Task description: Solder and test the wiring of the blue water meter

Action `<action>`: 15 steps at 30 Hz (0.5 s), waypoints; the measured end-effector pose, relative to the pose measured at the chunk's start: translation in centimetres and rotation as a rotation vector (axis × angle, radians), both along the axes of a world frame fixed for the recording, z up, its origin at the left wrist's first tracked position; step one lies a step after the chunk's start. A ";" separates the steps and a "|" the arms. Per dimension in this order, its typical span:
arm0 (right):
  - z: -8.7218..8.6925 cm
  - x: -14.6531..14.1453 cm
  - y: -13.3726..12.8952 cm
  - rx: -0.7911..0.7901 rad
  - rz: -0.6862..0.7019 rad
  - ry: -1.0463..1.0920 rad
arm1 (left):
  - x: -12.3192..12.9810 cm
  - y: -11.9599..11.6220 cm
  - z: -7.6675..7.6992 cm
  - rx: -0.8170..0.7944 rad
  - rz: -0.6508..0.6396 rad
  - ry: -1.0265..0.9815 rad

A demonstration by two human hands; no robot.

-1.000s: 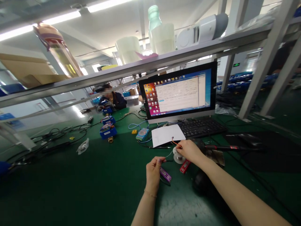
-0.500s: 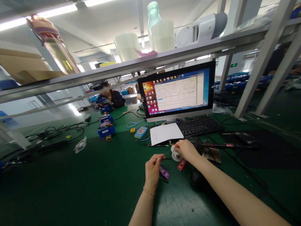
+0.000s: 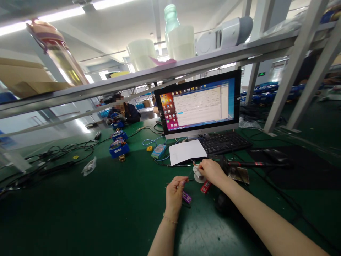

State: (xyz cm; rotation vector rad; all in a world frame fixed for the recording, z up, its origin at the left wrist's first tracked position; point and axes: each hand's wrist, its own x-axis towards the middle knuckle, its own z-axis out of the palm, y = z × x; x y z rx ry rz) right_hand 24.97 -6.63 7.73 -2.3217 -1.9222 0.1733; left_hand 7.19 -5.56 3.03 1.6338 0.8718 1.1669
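My left hand (image 3: 174,197) is closed in a pinch on a thin dark wire, whose short end pokes out to the right of the fingertips. Under it lies a purple block with round marks (image 3: 187,197), partly hidden by the fingers. My right hand (image 3: 212,170) is closed too, its fingertips pinching a thin orange wire (image 3: 196,164) just above a small spool of silvery wire (image 3: 198,176). A red block with similar marks (image 3: 205,186) lies below the right hand. The fingers hide parts of both wires.
Behind the hands are a white paper sheet (image 3: 188,152), a keyboard (image 3: 225,143) and a monitor (image 3: 198,105). Left of them sit a light-blue box (image 3: 158,151) and blue metering units (image 3: 119,148). A black-and-red rod-like tool (image 3: 247,164) lies right. A shelf (image 3: 106,86) crosses overhead; a person works beyond.
The left hand has shifted slightly right and down, covering more of the purple block. The right hand stays at the spool, still pinching. The whole view has moved a little.
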 end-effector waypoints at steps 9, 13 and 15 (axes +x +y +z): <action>0.4 0.2 -0.6 0.011 0.037 0.069 | 0.4 -0.3 -0.3 0.026 -0.069 0.012; 0.4 0.0 -0.9 0.020 0.054 0.100 | 0.4 -0.3 -0.3 0.029 -0.078 0.021; 0.3 0.0 -1.0 0.014 0.051 0.115 | 0.4 -0.3 -0.2 0.027 -0.079 0.024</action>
